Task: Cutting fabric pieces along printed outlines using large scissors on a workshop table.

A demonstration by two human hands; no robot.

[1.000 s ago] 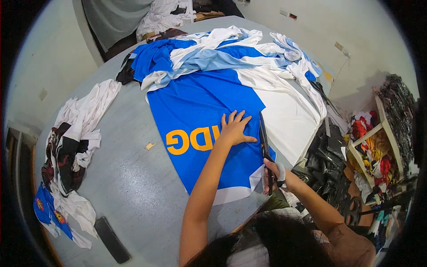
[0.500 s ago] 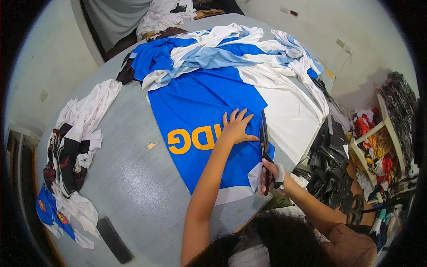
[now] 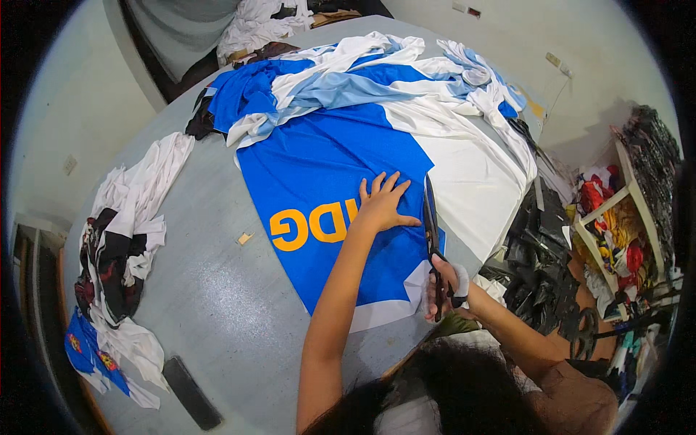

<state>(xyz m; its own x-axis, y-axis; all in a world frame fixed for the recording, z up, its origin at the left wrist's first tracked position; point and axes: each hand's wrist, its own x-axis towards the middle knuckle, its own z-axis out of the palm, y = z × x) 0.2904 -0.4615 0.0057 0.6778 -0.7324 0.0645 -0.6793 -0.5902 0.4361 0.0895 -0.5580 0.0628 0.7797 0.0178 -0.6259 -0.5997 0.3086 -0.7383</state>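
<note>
My left hand (image 3: pixel 379 209) lies with spread fingers on a blue cloth panel (image 3: pixel 312 174) that carries orange lettering and has a white lower border. In my right hand (image 3: pixel 446 285) is a pair of black scissors (image 3: pixel 431 217), their handles wrapped by my fingers. The long blades point away from me along the right edge of the blue panel, where it meets white fabric (image 3: pixel 478 192). How far the blades are parted is hard to make out. Something white is wrapped around the right hand near the thumb.
A heap of white, blue and light-blue cloth (image 3: pixel 348 83) covers the table's far side. White and dark cloth pieces (image 3: pixel 127 239) lie at the left, above a black oblong object (image 3: pixel 191 393). Black plastic bags (image 3: pixel 536 246) and a rack (image 3: pixel 631 188) of colourful material stand at the right.
The whole view has shifted slightly. My left hand stays spread on the blue panel, and the scissors remain at its right edge in my right hand, with little visible movement.
</note>
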